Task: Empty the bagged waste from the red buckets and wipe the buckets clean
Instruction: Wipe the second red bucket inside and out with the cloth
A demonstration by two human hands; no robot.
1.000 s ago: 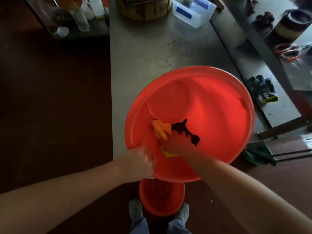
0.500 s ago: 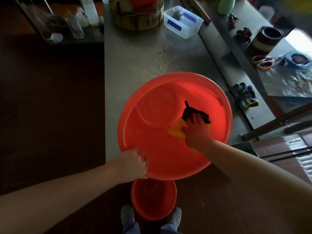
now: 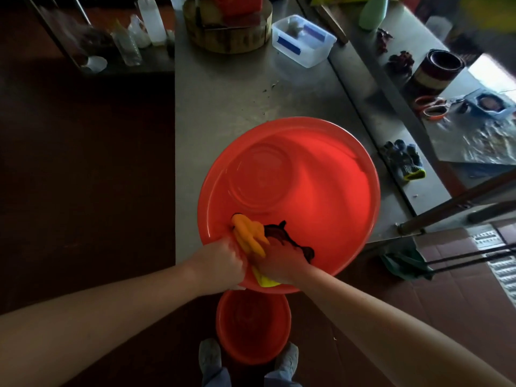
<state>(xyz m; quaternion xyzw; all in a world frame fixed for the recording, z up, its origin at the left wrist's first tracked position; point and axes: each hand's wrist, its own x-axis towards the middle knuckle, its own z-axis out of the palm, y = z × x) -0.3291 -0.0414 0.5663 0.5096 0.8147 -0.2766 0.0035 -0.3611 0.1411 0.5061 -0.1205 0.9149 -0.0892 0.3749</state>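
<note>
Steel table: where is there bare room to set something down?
The steel table is bare between the big red plastic basin, the round wooden block and the clear plastic box. The right side is crowded: dark gloves, orange scissors.

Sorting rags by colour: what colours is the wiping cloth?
Cloth: orange, yellow and black; head view.

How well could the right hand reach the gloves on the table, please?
Probably yes. The gloves lie in the open on the table right of the basin. The right hand, inside the basin and gripping the cloth, would only need to lift over the rim.
</note>
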